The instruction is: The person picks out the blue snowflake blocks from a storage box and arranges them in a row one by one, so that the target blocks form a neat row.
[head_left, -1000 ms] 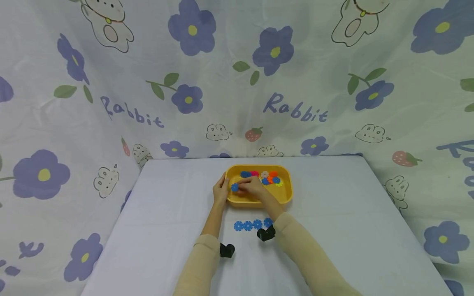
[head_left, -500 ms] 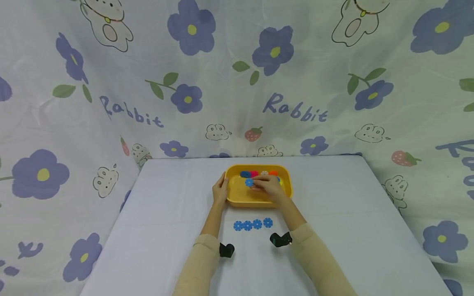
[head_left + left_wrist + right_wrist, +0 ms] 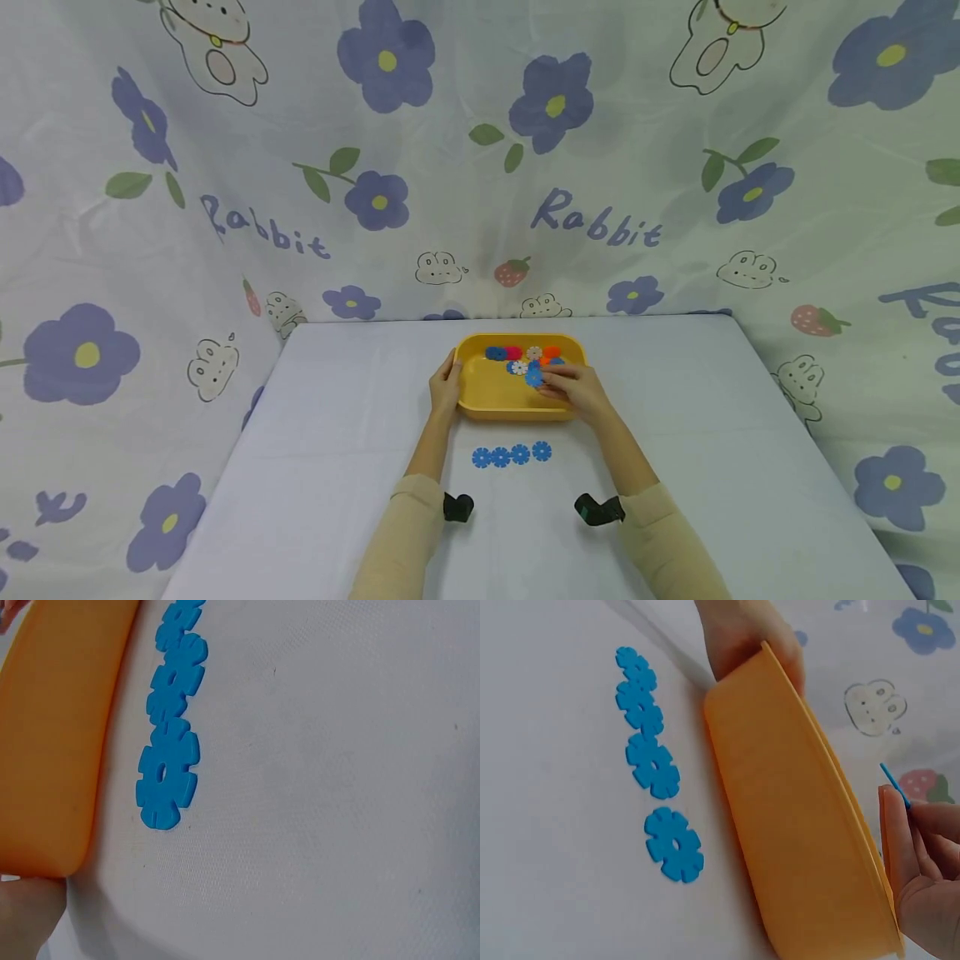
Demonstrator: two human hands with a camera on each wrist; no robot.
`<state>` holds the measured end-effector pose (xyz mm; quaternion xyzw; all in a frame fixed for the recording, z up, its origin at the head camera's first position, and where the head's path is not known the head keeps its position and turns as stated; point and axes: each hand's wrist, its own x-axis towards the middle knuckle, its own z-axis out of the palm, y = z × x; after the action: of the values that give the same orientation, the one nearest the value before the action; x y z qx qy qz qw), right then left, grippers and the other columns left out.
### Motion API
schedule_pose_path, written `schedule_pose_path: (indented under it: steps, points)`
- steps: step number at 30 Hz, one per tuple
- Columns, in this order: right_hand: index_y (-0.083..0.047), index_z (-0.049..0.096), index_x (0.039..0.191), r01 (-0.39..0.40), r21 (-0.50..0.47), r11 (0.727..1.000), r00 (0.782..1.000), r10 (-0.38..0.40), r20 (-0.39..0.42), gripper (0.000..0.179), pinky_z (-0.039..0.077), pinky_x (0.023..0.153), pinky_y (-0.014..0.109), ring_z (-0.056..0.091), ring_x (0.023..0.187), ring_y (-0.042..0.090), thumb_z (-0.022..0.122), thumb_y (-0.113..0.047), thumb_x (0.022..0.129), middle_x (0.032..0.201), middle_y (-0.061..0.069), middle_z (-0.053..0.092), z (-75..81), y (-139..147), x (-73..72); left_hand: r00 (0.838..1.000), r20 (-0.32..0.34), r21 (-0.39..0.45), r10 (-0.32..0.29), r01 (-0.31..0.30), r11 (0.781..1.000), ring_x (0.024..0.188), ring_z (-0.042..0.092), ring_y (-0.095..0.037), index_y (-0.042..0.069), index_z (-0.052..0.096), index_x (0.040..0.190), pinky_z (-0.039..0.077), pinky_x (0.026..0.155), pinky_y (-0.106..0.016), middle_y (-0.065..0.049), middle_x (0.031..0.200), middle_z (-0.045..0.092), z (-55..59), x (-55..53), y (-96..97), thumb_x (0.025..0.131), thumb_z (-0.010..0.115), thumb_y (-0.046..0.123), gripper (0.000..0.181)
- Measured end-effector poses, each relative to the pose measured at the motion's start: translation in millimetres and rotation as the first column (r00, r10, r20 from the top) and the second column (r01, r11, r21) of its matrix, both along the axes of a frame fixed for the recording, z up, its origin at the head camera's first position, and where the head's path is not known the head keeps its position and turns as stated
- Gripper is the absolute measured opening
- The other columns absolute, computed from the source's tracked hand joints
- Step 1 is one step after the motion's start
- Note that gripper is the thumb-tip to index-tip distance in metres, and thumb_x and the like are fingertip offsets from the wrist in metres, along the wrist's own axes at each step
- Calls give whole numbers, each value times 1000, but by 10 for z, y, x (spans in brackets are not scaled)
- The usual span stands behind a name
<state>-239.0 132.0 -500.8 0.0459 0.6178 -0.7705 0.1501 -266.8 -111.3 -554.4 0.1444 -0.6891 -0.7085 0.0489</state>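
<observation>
My left hand (image 3: 445, 385) holds the left end of a yellow tray (image 3: 517, 413), thumb at the rim; in the right wrist view the same hand (image 3: 750, 636) grips the tray's far end. Over the tray's right half, my right hand (image 3: 581, 390) pinches a blue snowflake-shaped disc (image 3: 533, 378) between thumb and fingers. Edge-on, this disc (image 3: 895, 785) stands out from the fingertips in the right wrist view. Inside the tray, more discs lie along the back and right: dark blue (image 3: 496, 353), pink (image 3: 513, 352), white (image 3: 520, 367) and orange (image 3: 552, 352). The right hand partly hides some.
In front of the tray, several blue snowflake discs (image 3: 501, 457) lie in a row on the white table (image 3: 360, 417). Those at the left are joined or overlapping; the rightmost disc (image 3: 675, 844) lies slightly apart. A patterned curtain (image 3: 450, 167) hangs behind the table.
My right hand, with the blue disc in its fingers, has moved rightward from the tray's left end to its right half. My left hand has stayed on the tray.
</observation>
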Motion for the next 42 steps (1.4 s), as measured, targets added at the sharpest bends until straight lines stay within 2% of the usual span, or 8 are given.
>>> schedule_pose_path:
  steps: [3,10,16,18,23,27,34,42]
  points:
    - [19,51,121,8,30,1000,1000,-7,-22,35,57,73,26,70,76,15,57,0,92,89,9,67,-11,99,72,1000,-4,-1,0,0,1000,137,33,-24,10,44,141,31,111,-37,-9,146,40,9,9,4,99,48,20,44]
    - [21,51,119,65,18,998,997,-65,-31,35,57,74,26,70,75,15,57,2,91,88,8,67,-39,313,275,1000,-12,-7,5,-5,1000,137,33,-25,8,44,141,30,112,-36,-9,146,40,22,16,11,99,48,19,44]
    - [21,50,120,54,31,998,998,-54,-20,38,56,77,27,69,78,14,60,0,90,91,5,67,-78,433,423,1000,1,-13,-3,3,1000,137,33,-25,9,42,142,31,112,-36,-9,147,39,10,11,0,99,47,21,44]
    - [21,50,120,45,34,998,999,-45,-19,38,56,77,27,70,79,15,60,0,90,92,5,67,-99,464,474,1000,2,-9,-14,14,1000,137,32,-26,8,41,142,30,112,-37,-10,147,38,56,30,-1,99,47,20,45]
    - [21,52,117,32,44,999,999,-31,-33,33,57,77,28,70,79,15,59,2,90,91,6,69,-195,532,594,1000,-3,-11,-12,12,1000,137,32,-25,8,42,142,29,112,-37,-10,147,39,34,25,-1,100,47,21,44]
    - [22,52,116,29,74,997,999,-26,-36,34,57,79,31,70,78,15,59,2,90,91,8,69,-312,576,677,1000,-3,-29,0,0,1000,137,33,-24,10,43,142,30,112,-37,-8,146,40,-33,-2,-1,100,47,22,44]
    - [21,53,116,34,155,987,999,-33,-10,35,57,78,30,69,80,16,61,0,89,97,14,69,-475,609,818,1000,5,-20,0,0,1000,137,33,-24,11,43,142,31,112,-37,-8,147,39,-27,3,-3,99,47,22,44]
    - [22,54,114,69,203,977,998,-69,-8,33,58,72,26,69,75,15,60,0,89,96,19,68,-572,599,917,1000,0,-14,-6,6,1000,137,32,-23,11,43,142,30,112,-36,-7,147,39,-15,20,2,99,47,22,44]
